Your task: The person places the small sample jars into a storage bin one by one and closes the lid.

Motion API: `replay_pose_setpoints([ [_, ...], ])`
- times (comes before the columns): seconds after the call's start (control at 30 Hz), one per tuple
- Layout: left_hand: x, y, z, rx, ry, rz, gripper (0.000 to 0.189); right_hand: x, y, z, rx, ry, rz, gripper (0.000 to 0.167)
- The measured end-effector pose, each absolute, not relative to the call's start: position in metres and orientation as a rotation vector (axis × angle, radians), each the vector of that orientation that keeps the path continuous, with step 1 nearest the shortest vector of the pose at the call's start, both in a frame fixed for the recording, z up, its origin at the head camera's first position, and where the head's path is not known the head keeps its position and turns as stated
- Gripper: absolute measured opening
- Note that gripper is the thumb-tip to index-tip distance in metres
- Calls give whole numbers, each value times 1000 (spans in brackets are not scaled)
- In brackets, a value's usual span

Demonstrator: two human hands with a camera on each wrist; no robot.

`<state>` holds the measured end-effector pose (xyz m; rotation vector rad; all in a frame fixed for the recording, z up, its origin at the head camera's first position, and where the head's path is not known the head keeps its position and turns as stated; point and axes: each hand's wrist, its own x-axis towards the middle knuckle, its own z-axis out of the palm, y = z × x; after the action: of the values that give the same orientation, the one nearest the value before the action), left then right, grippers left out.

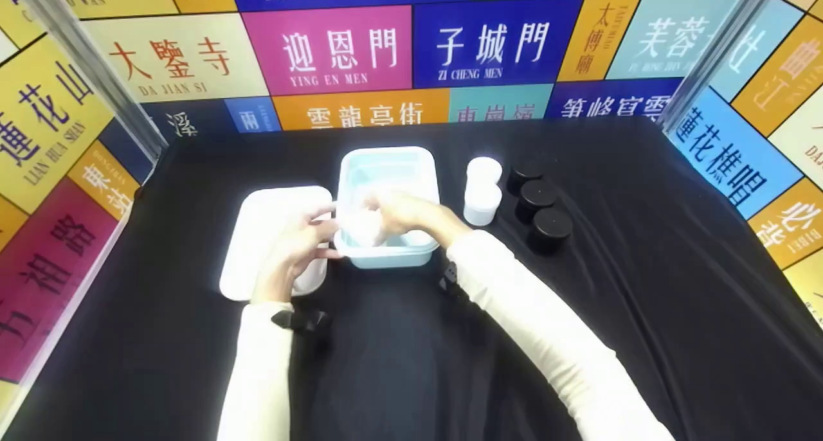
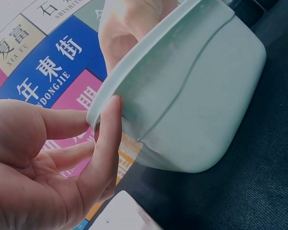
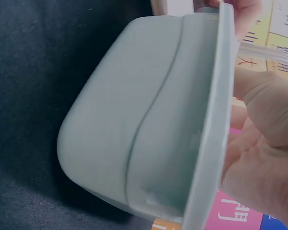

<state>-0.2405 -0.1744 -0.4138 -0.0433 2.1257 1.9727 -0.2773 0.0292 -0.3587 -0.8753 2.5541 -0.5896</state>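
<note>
A pale blue plastic tub [image 1: 391, 259] stands on the black cloth. My left hand [image 1: 292, 251] is at its left side; in the left wrist view, the thumb and a finger [image 2: 110, 127] pinch the tub's rim. My right hand [image 1: 400, 213] reaches down into the tub and grips a white jar-like piece [image 1: 364, 227] near the left wall. Another white round piece [image 1: 416, 238] shows inside, partly under the right forearm. In the right wrist view the tub's wall hides the right hand's fingertips. A white lid or tray [image 1: 247, 254] lies left, partly beneath the left hand.
A white round jar [image 1: 312, 278] sits by the left hand, over the white lid. Right of the tub stand two white jars [image 1: 482, 204] and a row of three black-lidded jars [image 1: 551, 225]. Printed panels [image 1: 334, 49] wall off the back and sides.
</note>
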Motion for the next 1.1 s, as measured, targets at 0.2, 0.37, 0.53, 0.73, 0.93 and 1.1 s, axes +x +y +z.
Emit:
replay_pose_setpoints([
  [0.2, -240, -174, -405, -97, 2103, 1956, 52, -281, 33, -342, -765, 2544, -786, 59],
  [0.37, -240, -174, -406, -98, 2105, 1965, 51, -276, 44, -330, -766, 2601, -948, 53],
  [0.53, -240, -173, -405, -92, 2107, 1966, 50, -268, 60, -326, -760, 2659, -1184, 48],
  [0.73, -239, -174, -406, -96, 2098, 1965, 52, -254, 82, -324, -715, 2665, -1421, 48],
  [0.93, -237, -174, -405, -104, 2079, 1960, 53, -245, 107, -327, -728, 2744, -1516, 51],
  [1.1, -237, -174, -405, -93, 2079, 1960, 52, -244, 135, -337, -614, 2826, -1582, 50],
])
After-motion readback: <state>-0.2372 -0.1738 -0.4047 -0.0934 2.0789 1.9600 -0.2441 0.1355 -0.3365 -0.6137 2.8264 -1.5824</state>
